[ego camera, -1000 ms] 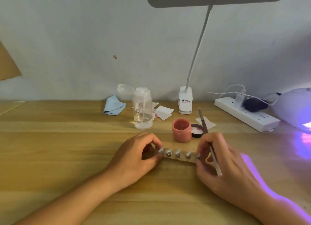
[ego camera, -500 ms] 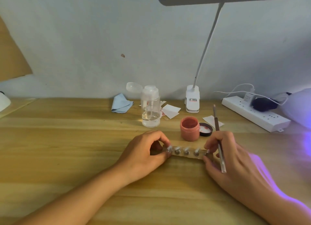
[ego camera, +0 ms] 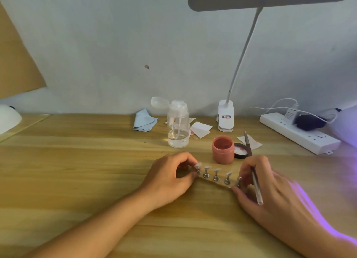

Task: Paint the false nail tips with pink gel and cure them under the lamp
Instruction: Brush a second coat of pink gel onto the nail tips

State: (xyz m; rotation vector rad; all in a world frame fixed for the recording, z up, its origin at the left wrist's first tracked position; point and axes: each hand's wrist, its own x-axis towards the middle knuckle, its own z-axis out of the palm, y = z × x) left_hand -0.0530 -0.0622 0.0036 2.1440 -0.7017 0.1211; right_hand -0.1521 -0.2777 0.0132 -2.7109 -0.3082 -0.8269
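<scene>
On the strip (ego camera: 211, 180), five tip stands (ego camera: 216, 177).

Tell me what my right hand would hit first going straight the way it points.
Your right hand pinches the nail holder strip by its right end, so it would push that first; beyond, probably the pink gel jar, though depth is unclear.

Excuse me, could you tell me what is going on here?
A person holds a strip of five nail-tip stands, left hand at one end, right hand at the other. The right hand also holds a brush. The pink gel jar stands open behind it, lid alongside. The tips show no pink; the curing lamp glows purple.
</scene>
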